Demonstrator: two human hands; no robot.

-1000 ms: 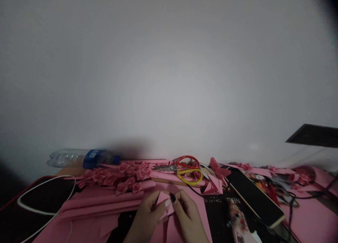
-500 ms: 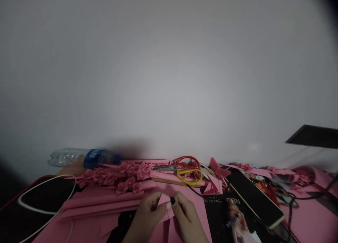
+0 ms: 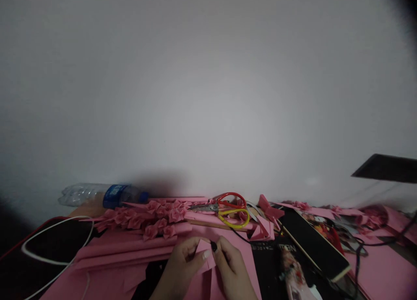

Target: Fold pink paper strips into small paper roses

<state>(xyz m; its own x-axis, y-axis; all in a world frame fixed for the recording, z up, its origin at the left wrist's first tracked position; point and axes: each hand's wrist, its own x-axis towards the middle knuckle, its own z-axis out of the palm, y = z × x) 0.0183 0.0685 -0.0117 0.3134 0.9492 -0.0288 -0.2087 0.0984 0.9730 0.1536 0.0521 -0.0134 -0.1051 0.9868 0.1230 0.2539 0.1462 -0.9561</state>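
Observation:
Between both hands is a small folded piece of pink paper (image 3: 205,247), held just above a larger pink sheet (image 3: 249,265). My left hand (image 3: 183,263) pinches its left side, the thumb lying across the front. At the right edge, my right hand (image 3: 230,265) grips it between thumb and fingers; a dark nail shows on that thumb. Behind the hands lie red-and-yellow-handled scissors (image 3: 217,208) and a bunch of folded pink paper flowers (image 3: 163,214). The fingers behind the paper are partly hidden.
A clear plastic bottle (image 3: 94,195) lies at the back left by the wall. A white cable (image 3: 42,258) loops on the left. To the right are a phone (image 3: 314,243), black cables (image 3: 359,256) and more pink paper (image 3: 384,269). Rolled pink paper (image 3: 124,257) lies beside my left hand.
My left thumb has slid slightly left and down across the folded paper. Both hands keep their hold, and the things around them are unmoved.

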